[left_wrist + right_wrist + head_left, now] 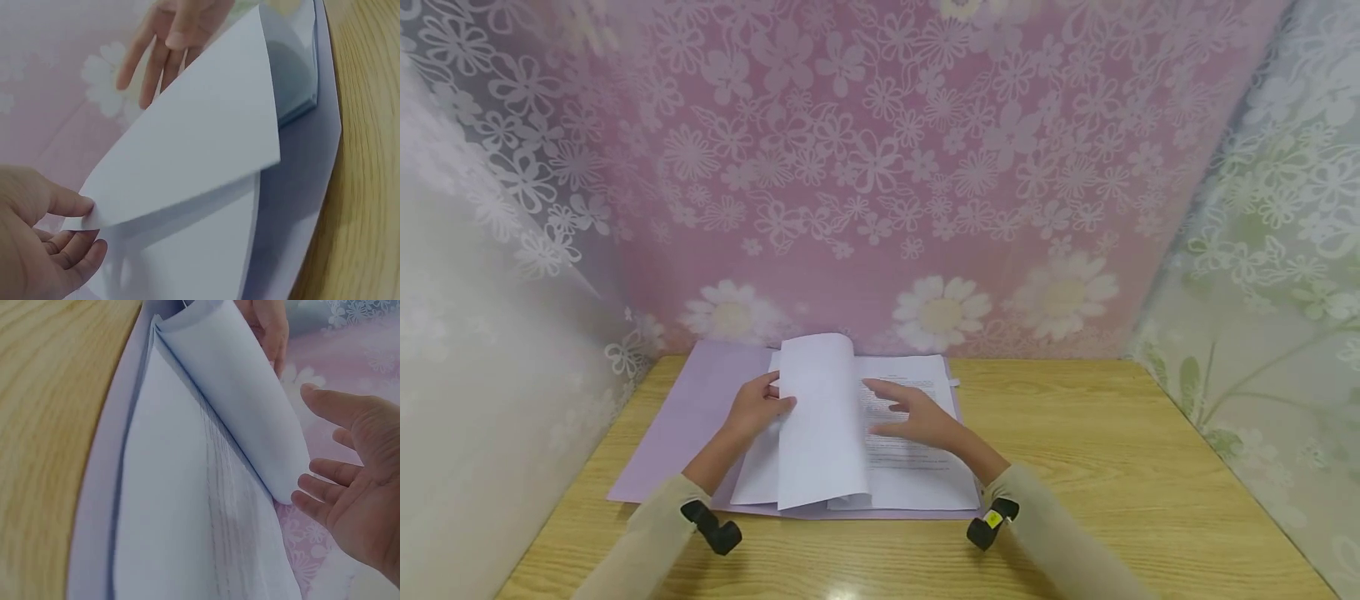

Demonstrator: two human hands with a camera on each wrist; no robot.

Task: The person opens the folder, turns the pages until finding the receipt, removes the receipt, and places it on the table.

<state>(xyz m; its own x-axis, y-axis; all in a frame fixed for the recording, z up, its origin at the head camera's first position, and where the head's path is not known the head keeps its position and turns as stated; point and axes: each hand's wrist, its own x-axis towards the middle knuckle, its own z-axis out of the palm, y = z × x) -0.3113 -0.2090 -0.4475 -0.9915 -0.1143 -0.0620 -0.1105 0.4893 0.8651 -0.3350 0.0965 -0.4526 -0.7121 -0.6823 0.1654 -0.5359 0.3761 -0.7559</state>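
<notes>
Pinching the curled page (822, 433) at left with your left hand (757, 408), you hover your right hand (922, 419) released.

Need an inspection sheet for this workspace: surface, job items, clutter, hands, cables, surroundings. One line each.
Surface: wood-grain table, light yellow-brown.
Job's things: lilac folder lying open; printed page on its right side; lifted paper curved up over the middle, blank on the visible face. Number of sheets lifted: cannot tell.
Clutter: nothing seen.
Left hand: pinches the edge of the lifted paper between thumb and fingers.
Right hand: fingers spread, gripping nothing, near the paper's curve; contact unclear.
Cables: nothing seen.
Surroundings: pink floral backdrop behind; pale floral sheeting at the sides.
</notes>
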